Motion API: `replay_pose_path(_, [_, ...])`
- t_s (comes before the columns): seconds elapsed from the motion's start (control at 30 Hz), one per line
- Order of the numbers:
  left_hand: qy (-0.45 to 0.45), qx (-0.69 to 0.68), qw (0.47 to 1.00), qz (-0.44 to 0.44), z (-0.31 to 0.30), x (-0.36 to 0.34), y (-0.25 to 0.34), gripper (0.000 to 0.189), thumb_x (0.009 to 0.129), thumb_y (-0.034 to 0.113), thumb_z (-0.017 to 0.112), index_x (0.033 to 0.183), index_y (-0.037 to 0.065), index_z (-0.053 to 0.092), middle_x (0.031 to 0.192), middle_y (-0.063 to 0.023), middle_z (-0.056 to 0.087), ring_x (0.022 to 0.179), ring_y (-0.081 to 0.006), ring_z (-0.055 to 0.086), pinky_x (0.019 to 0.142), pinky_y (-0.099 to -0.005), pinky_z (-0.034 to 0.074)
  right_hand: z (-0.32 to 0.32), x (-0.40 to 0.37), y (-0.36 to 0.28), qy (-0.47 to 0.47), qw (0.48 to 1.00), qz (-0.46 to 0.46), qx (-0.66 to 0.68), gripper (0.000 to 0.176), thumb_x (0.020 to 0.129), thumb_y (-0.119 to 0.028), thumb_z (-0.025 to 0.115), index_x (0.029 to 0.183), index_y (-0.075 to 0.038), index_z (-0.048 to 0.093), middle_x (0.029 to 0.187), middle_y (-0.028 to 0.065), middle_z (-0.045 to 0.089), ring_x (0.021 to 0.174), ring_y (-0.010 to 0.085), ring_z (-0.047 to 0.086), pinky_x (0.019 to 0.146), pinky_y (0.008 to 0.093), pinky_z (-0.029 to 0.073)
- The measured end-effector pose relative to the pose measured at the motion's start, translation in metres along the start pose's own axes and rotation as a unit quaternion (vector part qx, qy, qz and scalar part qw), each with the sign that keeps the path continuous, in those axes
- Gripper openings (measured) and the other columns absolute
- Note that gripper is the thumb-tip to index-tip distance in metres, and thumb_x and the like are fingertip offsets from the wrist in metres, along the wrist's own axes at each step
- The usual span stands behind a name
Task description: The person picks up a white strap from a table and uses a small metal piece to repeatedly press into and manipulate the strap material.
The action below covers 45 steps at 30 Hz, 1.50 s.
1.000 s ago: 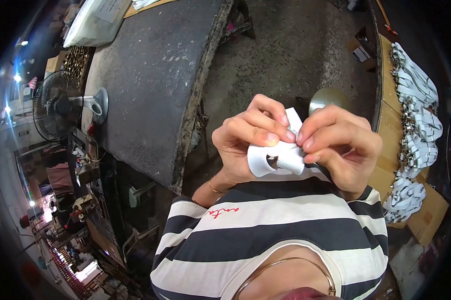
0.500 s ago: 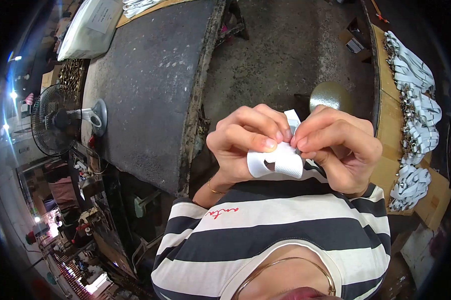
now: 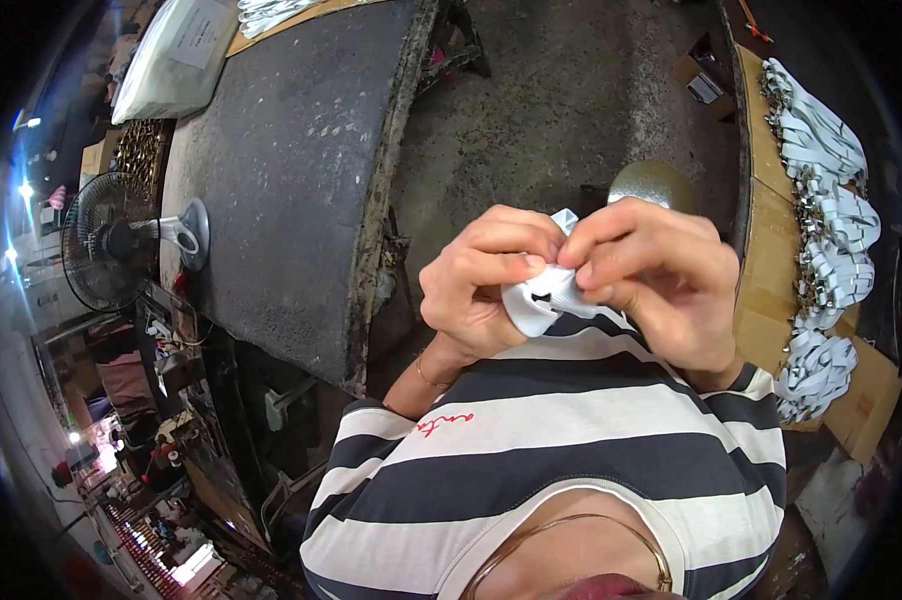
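Pinching a looped white strap (image 3: 531, 318) in front of the striped shirt (image 3: 581, 415): left hand (image 3: 486, 275) and right hand (image 3: 661, 280) both grip it, thumbs against fingers. Exact right fingertip contact hidden. Likely light, soft, a bit springy, hardly fragile. Best hold: flat faces, close beside the fold.

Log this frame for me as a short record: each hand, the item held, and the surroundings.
Left hand: pinching the white strap, image left
Right hand: pinching the same strap, image right
Held item: white strap, bent into a curve, held in front of the striped shirt
Left side: dark tabletop with standing fan
Right side: white strap bundles on cardboard
Hidden: strap parts behind both hands
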<state>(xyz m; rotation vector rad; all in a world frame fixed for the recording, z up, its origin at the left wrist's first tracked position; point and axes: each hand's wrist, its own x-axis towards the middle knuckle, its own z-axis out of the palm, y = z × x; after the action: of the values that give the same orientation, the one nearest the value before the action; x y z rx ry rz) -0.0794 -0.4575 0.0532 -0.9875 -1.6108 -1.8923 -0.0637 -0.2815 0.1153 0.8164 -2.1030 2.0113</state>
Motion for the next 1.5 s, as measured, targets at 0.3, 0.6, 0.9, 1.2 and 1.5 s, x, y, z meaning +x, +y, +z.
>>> replay_pose_path(0.3, [0.008, 0.001, 0.999, 0.032, 0.039, 0.014, -0.006, 0.031, 0.076, 0.005, 0.082, 0.094, 0.002, 0.057, 0.088, -0.0157, 0.068, 0.077, -0.0295, 0.070, 0.066, -0.0371, 0.058, -0.036, -0.022, -0.011, 0.037, 0.998, -0.038, -0.034, 0.026, 0.069, 0.007, 0.077, 0.093, 0.002, 0.072, 0.090, 0.0157, 0.072, 0.077, 0.0230, 0.069, 0.065, 0.0290, 0.053])
replay_pose_path(0.6, [-0.007, -0.156, 0.988, 0.016, 0.083, 0.021, -0.016, 0.032, 0.075, 0.008, 0.084, 0.093, 0.000, 0.059, 0.088, -0.0184, 0.069, 0.078, -0.0310, 0.070, 0.069, -0.0401, 0.058, -0.088, -0.028, -0.017, 0.031, 0.999, 0.006, 0.027, 0.026, 0.066, 0.013, 0.075, 0.088, 0.000, 0.075, 0.092, 0.0127, 0.070, 0.080, 0.0175, 0.068, 0.068, 0.0276, 0.054])
replay_pose_path(0.9, [0.021, -0.279, 0.958, -0.062, 0.117, 0.017, -0.019, 0.029, 0.074, 0.006, 0.084, 0.092, -0.002, 0.063, 0.088, -0.0197, 0.068, 0.078, -0.0297, 0.069, 0.069, -0.0399, 0.057, -0.118, -0.040, -0.022, -0.038, 0.999, -0.025, -0.005, 0.038, 0.061, 0.019, 0.061, 0.089, -0.002, 0.077, 0.093, 0.0129, 0.071, 0.077, 0.0208, 0.068, 0.065, 0.0282, 0.052])
replay_pose_path(1.2, [0.045, -0.400, 0.880, -0.250, 0.143, 0.012, -0.016, 0.021, 0.079, 0.003, 0.080, 0.091, -0.004, 0.064, 0.087, -0.0162, 0.068, 0.078, -0.0221, 0.066, 0.070, -0.0331, 0.053, -0.133, -0.044, -0.023, 0.015, 0.998, -0.059, -0.031, 0.023, 0.067, 0.018, 0.070, 0.087, 0.006, 0.065, 0.078, 0.0155, 0.070, 0.077, 0.0247, 0.068, 0.069, 0.0325, 0.055])
replay_pose_path(1.5, [-0.032, -0.318, 0.898, -0.301, 0.145, 0.010, -0.018, 0.019, 0.080, 0.004, 0.077, 0.092, -0.005, 0.065, 0.088, -0.0137, 0.067, 0.079, -0.0153, 0.063, 0.071, -0.0282, 0.051, -0.146, -0.031, -0.022, -0.033, 0.987, -0.140, -0.074, 0.035, 0.052, 0.020, 0.063, 0.085, 0.006, 0.068, 0.076, 0.0158, 0.069, 0.074, 0.0278, 0.069, 0.066, 0.0337, 0.057])
